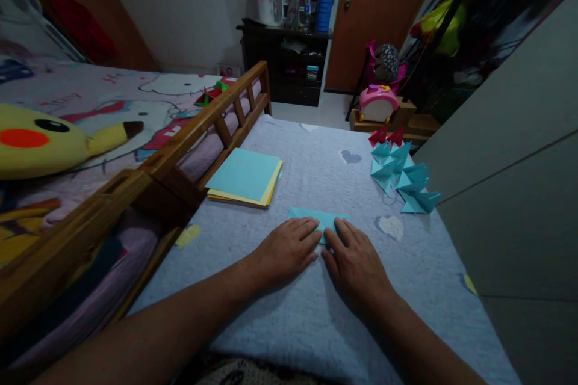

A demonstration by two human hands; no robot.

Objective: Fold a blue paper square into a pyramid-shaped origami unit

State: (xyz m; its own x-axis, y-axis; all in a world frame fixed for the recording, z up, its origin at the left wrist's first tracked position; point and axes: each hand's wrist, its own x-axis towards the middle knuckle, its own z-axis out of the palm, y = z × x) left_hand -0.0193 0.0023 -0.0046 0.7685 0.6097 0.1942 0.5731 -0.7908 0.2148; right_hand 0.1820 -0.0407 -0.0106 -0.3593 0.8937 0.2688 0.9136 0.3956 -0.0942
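A small folded piece of light blue paper (324,224) lies on the pale blue cloth (311,162), in front of the person and a little right of the middle of the view; its upper edge looks straight, and its lower part is partly covered by the fingers. The left hand (289,246) rests on its left part with the palm down, the fingers loosely extended and nothing gripped in them. The right hand (354,252) rests on the right part in a similar way, fingers near together, also pressing rather than gripping. The two hands are near each other, and a strip of the paper shows between them. Farther from the person and to the left, a stack of square paper (244,175) lies near the wooden rail (198,126), with a blue sheet on the top and yellow edges below. To the right, near the cloth's edge, there is a group of pointed blue folded shapes (400,174), with red folded shapes (383,135) just behind it. Beyond the rail, a yellow plush toy (63,153) lies on a pink printed cover (67,81). At the back stand a dark cabinet (253,66) and a brown door (383,12).
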